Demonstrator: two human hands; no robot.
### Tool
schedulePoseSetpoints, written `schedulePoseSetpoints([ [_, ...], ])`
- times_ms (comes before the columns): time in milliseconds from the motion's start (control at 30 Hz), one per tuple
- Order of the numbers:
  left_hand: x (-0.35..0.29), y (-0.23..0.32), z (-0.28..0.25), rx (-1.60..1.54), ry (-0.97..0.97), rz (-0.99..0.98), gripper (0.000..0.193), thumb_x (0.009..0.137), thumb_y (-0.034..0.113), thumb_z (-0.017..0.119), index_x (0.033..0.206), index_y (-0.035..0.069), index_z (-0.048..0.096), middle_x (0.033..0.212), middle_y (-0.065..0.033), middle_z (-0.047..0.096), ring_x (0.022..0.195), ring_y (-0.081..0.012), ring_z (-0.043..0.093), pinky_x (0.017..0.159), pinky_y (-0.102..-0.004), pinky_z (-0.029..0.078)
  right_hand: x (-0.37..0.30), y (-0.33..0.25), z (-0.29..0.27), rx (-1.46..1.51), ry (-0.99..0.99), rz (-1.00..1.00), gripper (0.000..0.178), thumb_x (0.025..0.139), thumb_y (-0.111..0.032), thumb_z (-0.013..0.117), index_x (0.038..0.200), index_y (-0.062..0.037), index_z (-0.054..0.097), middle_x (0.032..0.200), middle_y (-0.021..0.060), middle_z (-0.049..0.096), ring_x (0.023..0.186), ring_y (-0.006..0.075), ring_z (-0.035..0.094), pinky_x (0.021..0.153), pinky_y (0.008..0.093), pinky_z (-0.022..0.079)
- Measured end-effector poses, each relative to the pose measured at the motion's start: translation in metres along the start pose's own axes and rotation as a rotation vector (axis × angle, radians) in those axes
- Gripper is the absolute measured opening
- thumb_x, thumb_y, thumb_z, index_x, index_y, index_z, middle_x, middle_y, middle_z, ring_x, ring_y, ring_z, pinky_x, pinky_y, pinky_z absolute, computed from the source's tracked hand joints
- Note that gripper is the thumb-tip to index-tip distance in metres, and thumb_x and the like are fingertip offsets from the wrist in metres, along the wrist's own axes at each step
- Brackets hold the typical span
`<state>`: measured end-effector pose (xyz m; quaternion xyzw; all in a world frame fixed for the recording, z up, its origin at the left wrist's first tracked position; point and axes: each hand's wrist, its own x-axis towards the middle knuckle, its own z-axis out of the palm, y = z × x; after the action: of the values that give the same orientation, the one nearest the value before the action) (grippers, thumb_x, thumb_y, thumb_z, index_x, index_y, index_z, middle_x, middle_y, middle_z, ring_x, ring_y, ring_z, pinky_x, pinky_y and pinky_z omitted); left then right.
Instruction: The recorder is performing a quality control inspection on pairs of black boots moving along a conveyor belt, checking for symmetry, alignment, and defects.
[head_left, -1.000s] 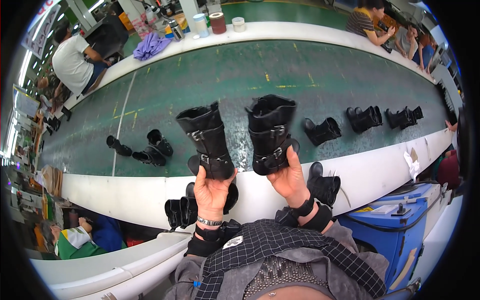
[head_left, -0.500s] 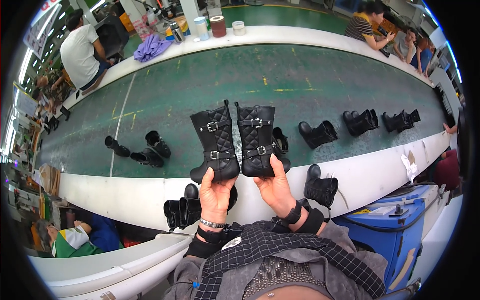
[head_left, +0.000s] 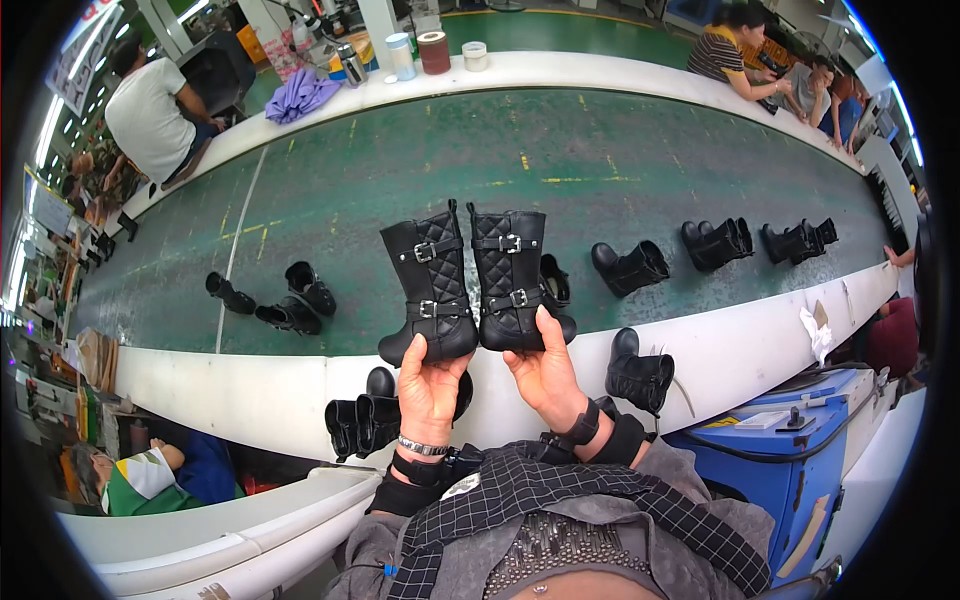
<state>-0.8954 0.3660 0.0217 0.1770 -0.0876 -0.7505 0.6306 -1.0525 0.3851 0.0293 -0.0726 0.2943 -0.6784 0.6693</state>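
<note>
I watch the left hand (head_left: 430, 400) and the right hand (head_left: 550, 385) hold up a pair of black boots above the near side of the green counter (head_left: 400, 150). The left boot (head_left: 432, 285) and the right boot (head_left: 508, 285) are upright side by side, toes pointing outward, heels close together; I cannot tell whether the heels touch. Each shows quilted panels and two buckled straps.

On both hands the fingers (head_left: 413, 355) pinch a boot low at its foot: each thumb presses the side facing me, while the other fingers are mostly hidden under or behind. A metal watch (head_left: 423, 447) circles the left wrist.

Just behind the right boot I see another dark boot (head_left: 557, 280) on the counter. Three small boots (head_left: 290, 316) lie to the left, and more black boots (head_left: 630, 268) sit in a row to the right. A single boot (head_left: 640, 376) is at the near white edge (head_left: 250, 390), right of the right hand. Along the far edge I see a purple cloth (head_left: 302, 95) and a dark red container (head_left: 434, 52). A person in a white shirt (head_left: 150, 115) is at the far left.
</note>
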Motion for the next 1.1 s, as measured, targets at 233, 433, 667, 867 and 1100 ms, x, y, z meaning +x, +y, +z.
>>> schedulePoseSetpoints([
  [233,0.004,0.002,0.001,0.003,0.006,-0.009,0.041,0.087,0.016,0.060,0.122,0.000,0.045,0.118,-0.0155,0.055,0.109,-0.0301,0.056,0.093,-0.0504,0.048,0.005,-0.001,0.004,0.005,0.011,0.007,0.035,0.085,-0.041,0.062,0.103,-0.0112,0.057,0.095,0.0033,0.062,0.085,0.0128,0.060,0.064,0.0270,0.053],
  [433,0.007,0.000,0.002,0.019,-0.034,-0.011,0.038,0.089,0.019,0.056,0.122,0.000,0.047,0.118,-0.0154,0.056,0.109,-0.0294,0.056,0.094,-0.0496,0.047,0.008,-0.002,-0.001,0.013,-0.044,0.002,0.034,0.088,-0.041,0.058,0.104,-0.0117,0.057,0.095,0.0024,0.062,0.085,0.0128,0.060,0.062,0.0264,0.053],
  [667,0.002,-0.002,-0.005,0.083,-0.021,0.019,0.040,0.088,0.022,0.057,0.121,0.001,0.048,0.118,-0.0150,0.056,0.109,-0.0297,0.056,0.092,-0.0512,0.048,0.004,0.001,0.000,0.004,-0.043,0.007,0.032,0.089,-0.039,0.057,0.106,-0.0125,0.057,0.098,0.0017,0.063,0.086,0.0135,0.060,0.063,0.0278,0.052],
  [867,0.000,-0.003,0.000,0.074,0.013,0.026,0.039,0.087,0.020,0.059,0.118,0.000,0.048,0.114,-0.0158,0.057,0.108,-0.0295,0.056,0.091,-0.0503,0.049,0.002,-0.002,-0.002,-0.004,-0.048,-0.001,0.035,0.086,-0.040,0.061,0.105,-0.0112,0.057,0.097,0.0032,0.063,0.085,0.0141,0.060,0.063,0.0280,0.052],
  [1100,-0.001,-0.003,-0.003,0.079,0.006,0.036,0.039,0.087,0.020,0.058,0.119,0.001,0.048,0.116,-0.0158,0.056,0.109,-0.0300,0.056,0.090,-0.0502,0.050,0.001,-0.002,0.000,-0.012,-0.053,0.007,0.034,0.086,-0.039,0.060,0.106,-0.0112,0.057,0.097,0.0032,0.063,0.085,0.0138,0.060,0.062,0.0281,0.052],
])
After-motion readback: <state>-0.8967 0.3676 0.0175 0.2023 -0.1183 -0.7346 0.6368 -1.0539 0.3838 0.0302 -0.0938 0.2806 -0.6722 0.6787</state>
